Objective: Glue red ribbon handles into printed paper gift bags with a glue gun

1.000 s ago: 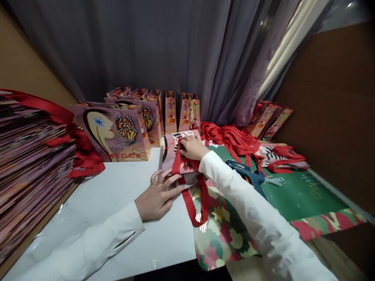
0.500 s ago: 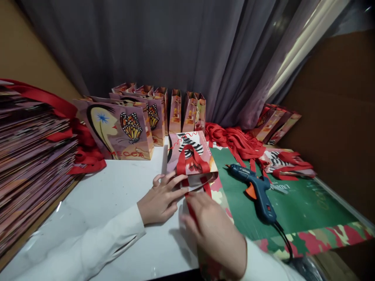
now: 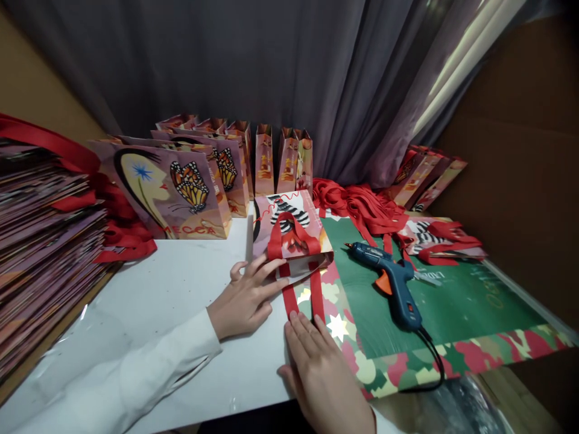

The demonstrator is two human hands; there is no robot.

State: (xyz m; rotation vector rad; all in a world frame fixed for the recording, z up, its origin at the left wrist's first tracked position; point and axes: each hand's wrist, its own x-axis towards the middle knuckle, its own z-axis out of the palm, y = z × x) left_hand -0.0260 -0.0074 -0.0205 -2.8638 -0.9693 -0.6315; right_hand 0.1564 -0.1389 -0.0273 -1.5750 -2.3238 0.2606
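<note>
A paper gift bag (image 3: 292, 224) with a zebra print lies flat, its mouth toward me. One red ribbon handle (image 3: 293, 232) loops over its upper face; a second ribbon handle (image 3: 316, 294) extends from the mouth toward me. My left hand (image 3: 246, 295) rests at the bag's near left edge, fingers spread, fingertips touching the rim and ribbon. My right hand (image 3: 316, 361) lies flat with fingers stretched out, its fingertips over the near end of the lower ribbon handle. A blue hot glue gun (image 3: 391, 274) with an orange trigger lies to the right of the bag.
Several finished-looking bags (image 3: 176, 187) stand at the back left. A tall stack of flat bags (image 3: 40, 259) fills the left side. Red ribbons (image 3: 362, 208) are heaped behind the green printed sheet (image 3: 452, 307), with another zebra bag (image 3: 441, 238) lying on it. A cord (image 3: 441, 361) trails off the front.
My right hand has slid toward me and flattened, uncovering the lower ribbon handle, which now stretches out straight. My left hand stays at the bag's edge. The view has shifted slightly.
</note>
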